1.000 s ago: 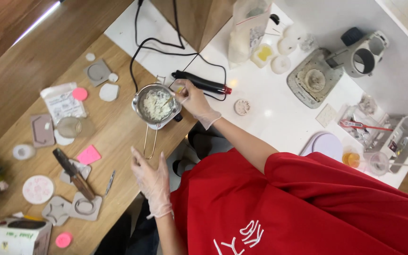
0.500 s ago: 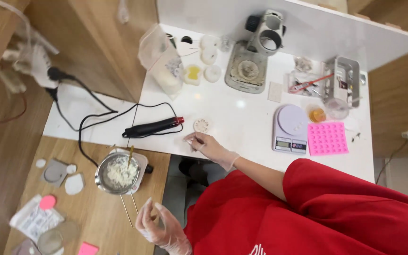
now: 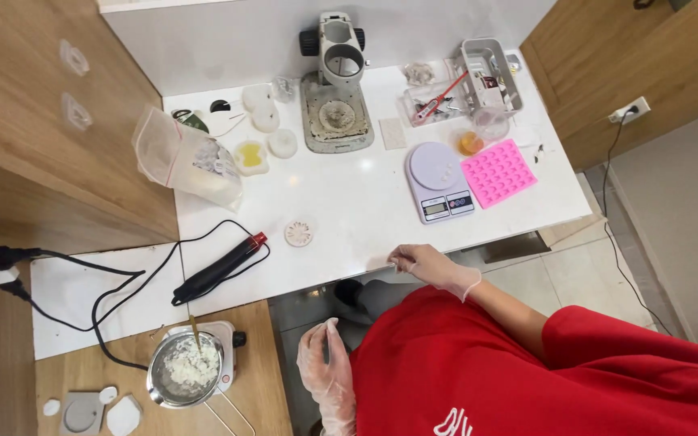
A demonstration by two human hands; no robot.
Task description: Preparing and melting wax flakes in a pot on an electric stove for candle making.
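Looking down from the head camera, I see at the far left a black cord (image 3: 115, 295) running from a wall plug across a white panel. Near the bottom left a metal pot (image 3: 185, 377) of white flakes sits on a small hot plate on the wooden table (image 3: 260, 404), with a thin stick standing in it. Just beyond it, a black heat tool (image 3: 218, 269) with a red tip lies on the white counter (image 3: 365, 210), and a clear bag (image 3: 183, 160) of white material stands farther back.

My left hand (image 3: 326, 378), gloved, hangs open and empty off the near edge of the wooden table, fingers loosely spread, holding nothing. A small round white disc (image 3: 298, 233) lies on the counter between the heat tool and my right hand.

My right hand (image 3: 428, 264), also gloved, rests its fingertips on the counter's near edge, closed on nothing that I can see. Beyond it sit a digital scale (image 3: 438, 181) and, just to its right, a pink silicone mould (image 3: 498, 172). A grey stand (image 3: 335, 89) stands at the far edge.
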